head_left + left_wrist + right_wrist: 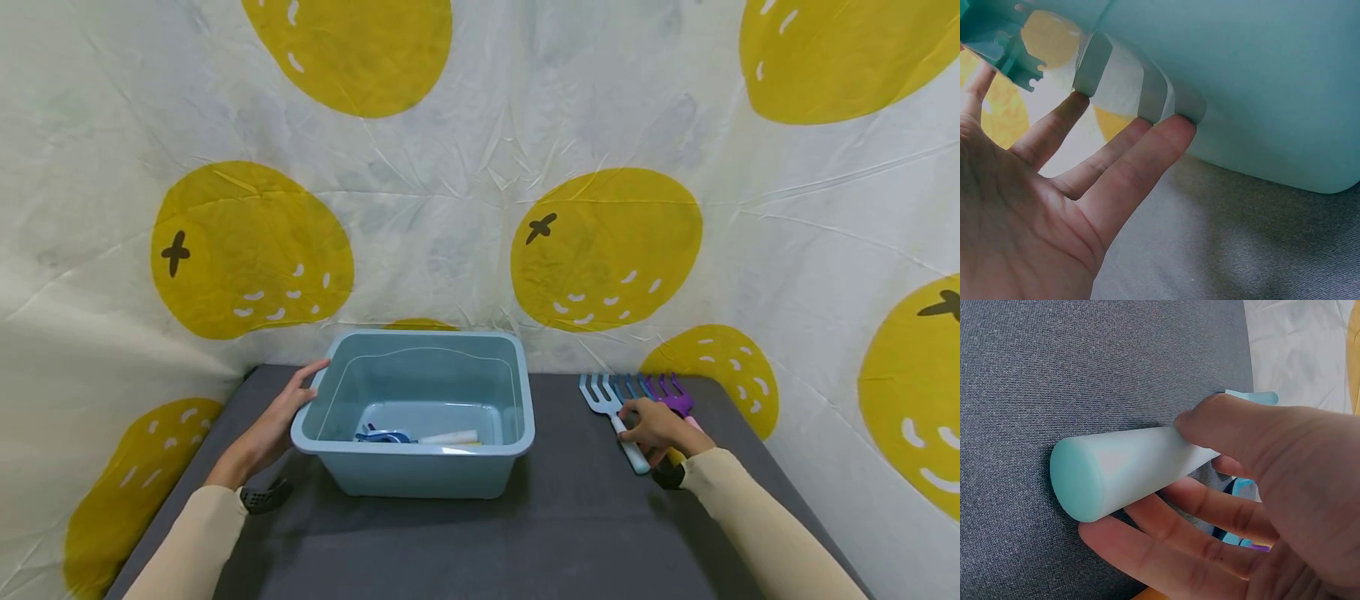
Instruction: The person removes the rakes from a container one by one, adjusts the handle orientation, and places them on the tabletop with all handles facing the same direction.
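A light blue plastic basin stands on the dark grey table. At its left side is my left hand; in the left wrist view its spread, fairly straight fingers touch the basin's outer wall. Over on the right, my right hand grips the pale handle of a light blue hand fork, thumb on one side and fingers on the other. The fork lies on or just above the table, its tines pointing to the back.
Beside the held fork lie a darker blue fork and a purple fork, partly hidden by my right hand. Inside the basin are a blue item and a white handle. A white cloth with yellow fruit prints hangs behind the table.
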Demonstrator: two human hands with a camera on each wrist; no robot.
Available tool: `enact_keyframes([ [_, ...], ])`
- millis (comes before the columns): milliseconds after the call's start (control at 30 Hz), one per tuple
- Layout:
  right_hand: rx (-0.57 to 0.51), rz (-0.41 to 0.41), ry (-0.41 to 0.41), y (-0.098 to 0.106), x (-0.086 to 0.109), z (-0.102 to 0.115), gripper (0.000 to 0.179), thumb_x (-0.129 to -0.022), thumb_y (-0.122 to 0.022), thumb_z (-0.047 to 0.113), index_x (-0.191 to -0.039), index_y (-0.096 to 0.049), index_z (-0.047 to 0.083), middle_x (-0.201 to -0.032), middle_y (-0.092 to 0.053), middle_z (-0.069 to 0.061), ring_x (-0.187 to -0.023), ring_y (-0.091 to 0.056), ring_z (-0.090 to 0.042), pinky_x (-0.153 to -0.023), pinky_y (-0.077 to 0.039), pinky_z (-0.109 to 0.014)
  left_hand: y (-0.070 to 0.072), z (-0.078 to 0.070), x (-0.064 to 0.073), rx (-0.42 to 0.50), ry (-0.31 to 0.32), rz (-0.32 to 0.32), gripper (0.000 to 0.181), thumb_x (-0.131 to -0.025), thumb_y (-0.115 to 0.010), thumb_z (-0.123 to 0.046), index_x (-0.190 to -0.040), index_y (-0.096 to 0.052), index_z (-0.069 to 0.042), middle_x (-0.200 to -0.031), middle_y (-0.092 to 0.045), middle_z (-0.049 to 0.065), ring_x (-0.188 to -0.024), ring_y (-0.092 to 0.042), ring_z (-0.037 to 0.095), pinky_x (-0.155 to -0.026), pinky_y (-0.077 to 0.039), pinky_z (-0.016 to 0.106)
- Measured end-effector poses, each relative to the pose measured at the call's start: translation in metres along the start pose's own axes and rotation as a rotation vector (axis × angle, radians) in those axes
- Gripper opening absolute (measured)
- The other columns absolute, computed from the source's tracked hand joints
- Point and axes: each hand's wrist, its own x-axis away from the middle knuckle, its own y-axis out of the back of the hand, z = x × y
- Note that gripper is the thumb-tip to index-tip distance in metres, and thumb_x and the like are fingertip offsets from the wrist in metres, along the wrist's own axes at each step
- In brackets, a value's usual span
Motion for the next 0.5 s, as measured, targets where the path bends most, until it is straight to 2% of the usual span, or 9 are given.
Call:
enact_keyframes([
  [133,0.007,0.008,-0.009,0.002,0.0,0.001,0.04,-0.094,-0.072,0.007,-0.128,-0.055,-0.007,-0.093,-0.061,-0.018,-0.07,-0.069,-0.028,-0.055,-0.058,-0.045,-0.001,0.0,0.0,0.001,0.001,-0.004,0.064,-0.11,-0.04,-0.043,-0.164,-0.011,-0.03,-0.167,-0.004,0.014,-0.135,-0.034,0.048,-0.096,-0.048,0.054],
  [300,0.04,0.063,-0.019,0.01,0.002,0.011,0.041,-0.096,-0.07,0.009,-0.13,-0.053,-0.006,-0.094,-0.061,-0.02,-0.071,-0.069,-0.03,-0.056,-0.059,-0.045,0.0,0.0,0.0,-0.006,0.002,-0.006,0.064,-0.109,-0.04,-0.044,-0.164,-0.011,-0.031,-0.167,-0.004,0.013,-0.136,-0.034,0.048,-0.098,-0.047,0.058],
  [400,0.096,0.096,-0.013,0.021,0.003,0.024,0.046,-0.097,-0.071,0.012,-0.135,-0.049,-0.005,-0.099,-0.061,-0.021,-0.074,-0.07,-0.034,-0.057,-0.059,-0.046,0.0,-0.001,0.0,-0.008,0.002,-0.004,0.064,-0.109,-0.04,-0.045,-0.164,-0.01,-0.031,-0.167,-0.003,0.013,-0.137,-0.033,0.048,-0.099,-0.045,0.06],
  [500,0.159,0.128,0.028,0.036,0.003,0.042,0.053,-0.097,-0.071,0.013,-0.14,-0.045,-0.005,-0.106,-0.06,-0.024,-0.08,-0.069,-0.036,-0.058,-0.059,-0.046,0.0,-0.001,0.0,-0.009,-0.002,-0.002,0.064,-0.109,-0.04,-0.044,-0.164,-0.01,-0.031,-0.167,-0.003,0.013,-0.137,-0.033,0.049,-0.099,-0.046,0.06],
])
